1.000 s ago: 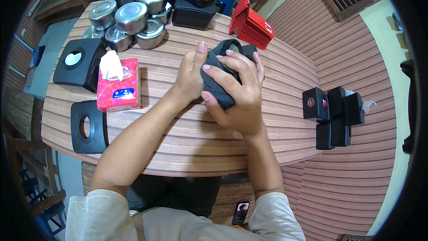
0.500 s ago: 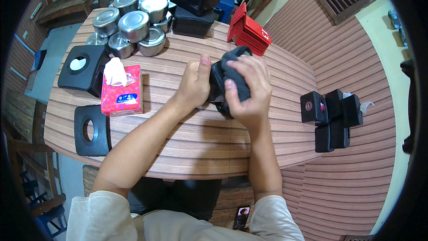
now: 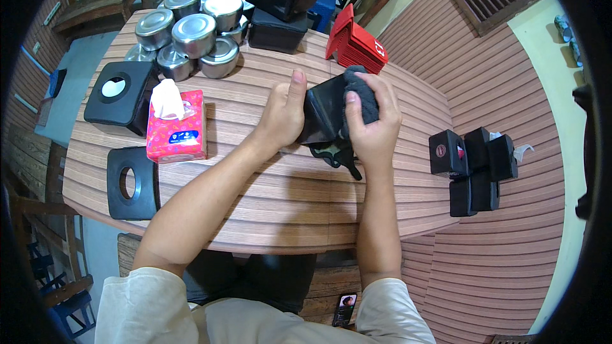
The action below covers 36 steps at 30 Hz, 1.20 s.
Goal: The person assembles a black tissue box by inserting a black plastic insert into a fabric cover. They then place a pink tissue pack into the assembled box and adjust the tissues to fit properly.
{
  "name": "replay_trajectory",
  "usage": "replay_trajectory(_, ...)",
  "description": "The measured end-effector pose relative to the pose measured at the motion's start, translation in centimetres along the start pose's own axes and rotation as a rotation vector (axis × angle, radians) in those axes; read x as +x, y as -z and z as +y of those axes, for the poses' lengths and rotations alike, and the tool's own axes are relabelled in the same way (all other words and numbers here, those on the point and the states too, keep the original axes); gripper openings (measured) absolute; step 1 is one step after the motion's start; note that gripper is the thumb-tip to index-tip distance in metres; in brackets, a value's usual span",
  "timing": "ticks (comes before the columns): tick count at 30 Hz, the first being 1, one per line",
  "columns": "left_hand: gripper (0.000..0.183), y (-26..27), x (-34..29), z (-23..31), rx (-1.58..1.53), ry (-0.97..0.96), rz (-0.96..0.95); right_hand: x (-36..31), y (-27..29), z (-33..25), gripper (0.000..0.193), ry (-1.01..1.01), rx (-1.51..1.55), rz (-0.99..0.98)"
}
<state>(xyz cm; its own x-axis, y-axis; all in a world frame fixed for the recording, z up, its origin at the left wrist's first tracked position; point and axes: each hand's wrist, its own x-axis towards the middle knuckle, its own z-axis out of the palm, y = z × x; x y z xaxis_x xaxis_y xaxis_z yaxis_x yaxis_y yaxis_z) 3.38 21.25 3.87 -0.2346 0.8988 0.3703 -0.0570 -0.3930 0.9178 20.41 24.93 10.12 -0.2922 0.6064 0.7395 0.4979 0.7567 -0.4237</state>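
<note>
Over the middle of the table, my left hand (image 3: 285, 111) is closed on the left side of a black tissue box (image 3: 324, 109), thumb pointing up. A dark grey cloth (image 3: 362, 97) is bunched in my right hand (image 3: 377, 124), pressed against the box's right edge. Below the box hangs a part of the cloth with a camouflage pattern (image 3: 335, 153). Left of my hands stands a pink tissue pack (image 3: 177, 135) with a white tissue sticking out. Nearer to me lies a loose black lid (image 3: 148, 185) with an oval hole. The box's underside is hidden.
Stacked round metal tins (image 3: 194, 35) stand at the far left, beside two stacked black tissue boxes (image 3: 280, 28). Red folded number signs (image 3: 358, 44) are behind my hands. Another black tissue box (image 3: 120, 105) sits left; several more (image 3: 465, 159) are grouped right, by the slatted wall (image 3: 497, 229).
My right hand and the cloth have slid right across the tissue box, baring more of its face. The camouflage part now hangs below. My left hand keeps its grip, shifted slightly right.
</note>
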Motion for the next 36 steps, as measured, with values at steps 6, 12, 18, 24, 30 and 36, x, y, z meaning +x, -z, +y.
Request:
replay_trajectory(6,0.082,-0.1,0.0,0.1,-0.064,-0.016,0.031,-0.4,-0.4,1.5,0.028,-0.285,0.235,0.022)
replay_trajectory(12,0.069,0.1,0.6,-0.5,-0.125,0.004,0.03,-0.7,-1.2,4.5,0.038,-0.516,0.579,0.012)
replay_trajectory(18,0.063,0.8,1.1,-1.1,-0.208,0.057,0.07,-1.5,-2.2,5.8,0.05,-0.911,0.941,-0.054)
replay_trajectory(24,0.064,1.0,1.0,-1.2,-0.186,0.051,0.108,-1.7,-2.1,6.1,0.046,-0.864,0.958,-0.168)
replay_trajectory(30,0.066,0.3,0.9,-0.7,-0.018,-0.015,0.186,-1.1,-1.7,4.5,0.043,-0.617,0.622,0.086)
replay_trajectory(36,0.067,-0.4,0.5,-0.5,-0.007,-0.059,0.157,-0.9,-0.9,0.7,0.023,-0.124,0.148,0.063)
